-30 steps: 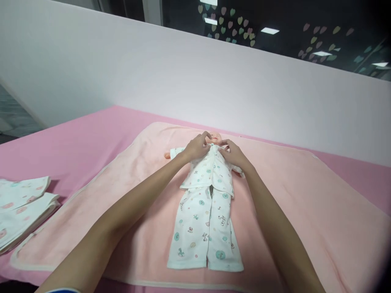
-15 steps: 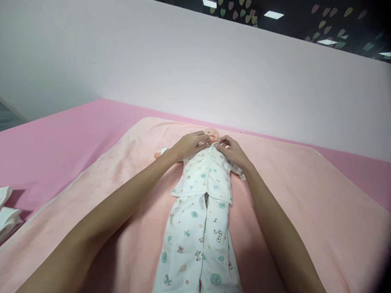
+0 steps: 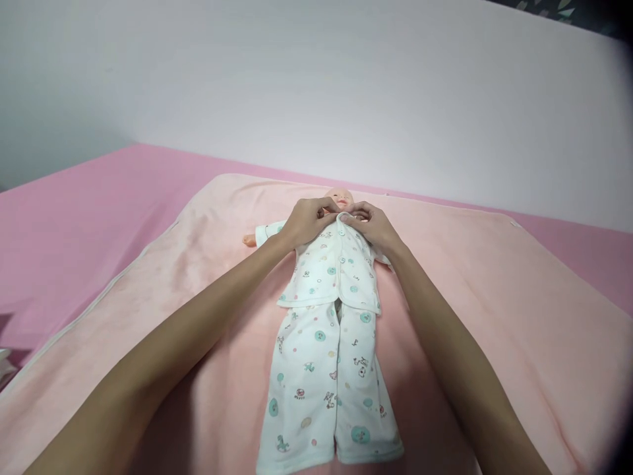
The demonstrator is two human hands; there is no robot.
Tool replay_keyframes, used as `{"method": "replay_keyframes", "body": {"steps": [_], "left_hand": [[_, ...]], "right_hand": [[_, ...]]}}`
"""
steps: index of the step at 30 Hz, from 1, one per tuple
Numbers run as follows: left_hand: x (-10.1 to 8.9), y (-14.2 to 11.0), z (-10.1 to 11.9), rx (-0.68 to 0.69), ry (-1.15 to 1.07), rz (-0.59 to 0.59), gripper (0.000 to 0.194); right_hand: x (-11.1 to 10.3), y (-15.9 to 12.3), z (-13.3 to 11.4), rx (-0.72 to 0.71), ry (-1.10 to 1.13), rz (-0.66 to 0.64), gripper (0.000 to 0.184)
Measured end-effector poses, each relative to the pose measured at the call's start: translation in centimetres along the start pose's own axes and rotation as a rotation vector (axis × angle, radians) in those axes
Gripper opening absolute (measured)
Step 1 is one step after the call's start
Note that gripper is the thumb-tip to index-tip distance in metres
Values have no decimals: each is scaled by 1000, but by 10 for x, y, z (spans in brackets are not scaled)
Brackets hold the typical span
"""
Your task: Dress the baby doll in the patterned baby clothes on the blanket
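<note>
A baby doll lies on its back on a pale pink blanket, head at the far end. It wears a white printed jacket with the front joined down the middle, and matching trousers spread towards me. My left hand pinches the jacket's neckline from the left, below the doll's chin. My right hand has thumb and fingers closed on the neckline's other side. The fingertips nearly meet at the collar and hide its top fastening. One doll hand sticks out of the left sleeve.
The blanket lies over a pink padded surface. A plain white wall rises behind the doll's head. At the left edge, a bit of white folded cloth shows.
The view has tipped downward, so the trouser hems now show and less of the dark window does. Both hands stay at the collar, with slight finger movement.
</note>
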State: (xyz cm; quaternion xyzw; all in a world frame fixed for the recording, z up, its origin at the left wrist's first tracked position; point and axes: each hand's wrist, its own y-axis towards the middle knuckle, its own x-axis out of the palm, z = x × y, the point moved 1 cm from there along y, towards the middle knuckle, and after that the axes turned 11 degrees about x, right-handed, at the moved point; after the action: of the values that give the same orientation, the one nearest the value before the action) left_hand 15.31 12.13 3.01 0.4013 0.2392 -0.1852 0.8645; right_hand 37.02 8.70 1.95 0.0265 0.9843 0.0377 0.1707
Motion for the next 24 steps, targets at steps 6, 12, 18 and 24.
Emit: {"method": "replay_keyframes", "body": {"steps": [6, 12, 18, 24], "left_hand": [[-2, -2, 11, -59, -31, 4, 37], [5, -2, 6, -101, -101, 58, 28], [9, -2, -5, -182, -261, 73, 28], [12, -4, -10, -129, -217, 49, 26]], "right_hand": [[0, 2, 4, 30, 77, -22, 48], [-1, 3, 8, 59, 119, -49, 56], [-1, 3, 10, 78, 190, -63, 51], [0, 1, 9, 56, 153, -58, 42]]}}
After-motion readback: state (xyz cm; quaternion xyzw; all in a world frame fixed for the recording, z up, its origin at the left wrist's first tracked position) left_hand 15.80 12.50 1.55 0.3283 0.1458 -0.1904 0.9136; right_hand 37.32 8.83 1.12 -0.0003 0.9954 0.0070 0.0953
